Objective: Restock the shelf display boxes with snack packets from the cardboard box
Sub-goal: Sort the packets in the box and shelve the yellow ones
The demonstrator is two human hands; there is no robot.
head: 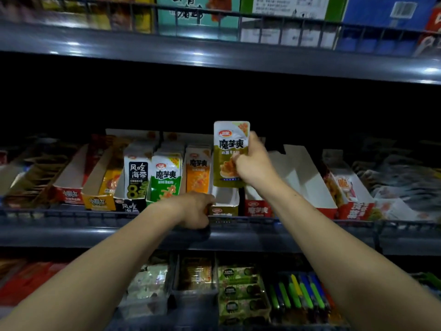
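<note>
The right hand (254, 163) pinches an upright olive-green and white foil snack packet (229, 154), held just above the nearly empty olive-fronted white cardboard display box (225, 204) on the dark metal middle shelf (298, 235). At eight o'clock of the packet, the left hand (193, 210) curls its fingers on that box's front left corner. At nine o'clock stand the orange packets (198, 173) and green packets (165, 177).

Dark shelf (238, 235) carries row of display boxes (225, 206).
</note>
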